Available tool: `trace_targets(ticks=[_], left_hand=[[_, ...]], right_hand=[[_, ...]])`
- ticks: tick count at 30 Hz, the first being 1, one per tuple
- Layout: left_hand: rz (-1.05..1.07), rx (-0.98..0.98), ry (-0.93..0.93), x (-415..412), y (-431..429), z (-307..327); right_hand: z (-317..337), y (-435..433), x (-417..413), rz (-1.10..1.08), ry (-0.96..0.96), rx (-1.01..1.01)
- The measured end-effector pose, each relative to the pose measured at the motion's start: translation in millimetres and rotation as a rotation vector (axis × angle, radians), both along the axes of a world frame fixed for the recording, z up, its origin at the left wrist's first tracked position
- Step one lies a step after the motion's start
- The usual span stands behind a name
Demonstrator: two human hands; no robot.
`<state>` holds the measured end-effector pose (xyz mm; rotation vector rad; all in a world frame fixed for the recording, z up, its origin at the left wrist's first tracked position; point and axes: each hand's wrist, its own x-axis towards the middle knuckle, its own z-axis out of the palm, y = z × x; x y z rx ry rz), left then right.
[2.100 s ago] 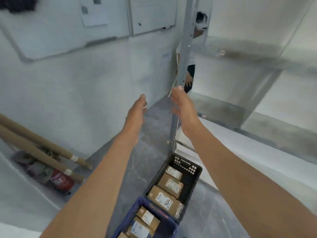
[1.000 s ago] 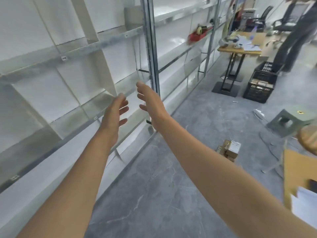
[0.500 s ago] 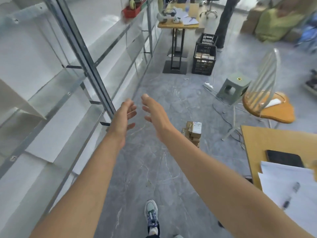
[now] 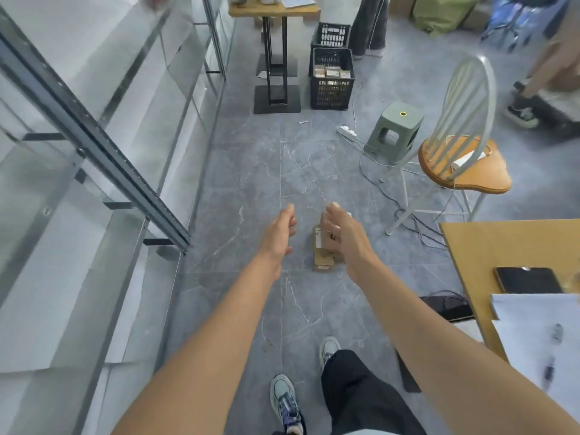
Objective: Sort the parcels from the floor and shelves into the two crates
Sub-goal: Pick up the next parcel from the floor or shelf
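A small pile of brown cardboard parcels (image 4: 323, 257) with white labels lies on the grey floor ahead of me. My right hand (image 4: 343, 235) is stretched out in front of the pile, fingers apart and empty, and hides part of it. My left hand (image 4: 279, 232) is held out to the left of the pile, also empty with loose fingers. A black crate (image 4: 332, 86) holding several parcels stands far ahead by a table leg, with a second black crate (image 4: 330, 34) behind it.
Metal shelving (image 4: 103, 146) runs along the left. A wooden table (image 4: 514, 277) with a phone and papers is at the right. A white chair (image 4: 464, 164), a green stool (image 4: 394, 130) and cables stand ahead right. Other people's legs show at the far end.
I have turned away from the corner with the two crates, past the shelving, to face down the aisle. The parcel pile on the floor is now closer, right by my outstretched hands.
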<state>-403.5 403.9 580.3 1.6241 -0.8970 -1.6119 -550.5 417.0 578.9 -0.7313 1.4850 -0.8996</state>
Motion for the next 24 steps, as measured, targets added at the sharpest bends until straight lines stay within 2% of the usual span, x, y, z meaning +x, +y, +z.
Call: trace_targets(ticks=[9, 16, 24], left_hand=[[-0.096, 0.154, -0.026, -69, -105, -73], [-0.098, 0.299, -0.061, -145, -198, -134], [-0.153, 0.484, -0.11, -194, -266, -242]], right_hand=[[-63, -95, -76, -0.123, -0.006, 0.135], [-150, -187, -146, -0.122, 0.006, 0.303], [-252, -257, -196, -0.118, 0.031, 0.437]])
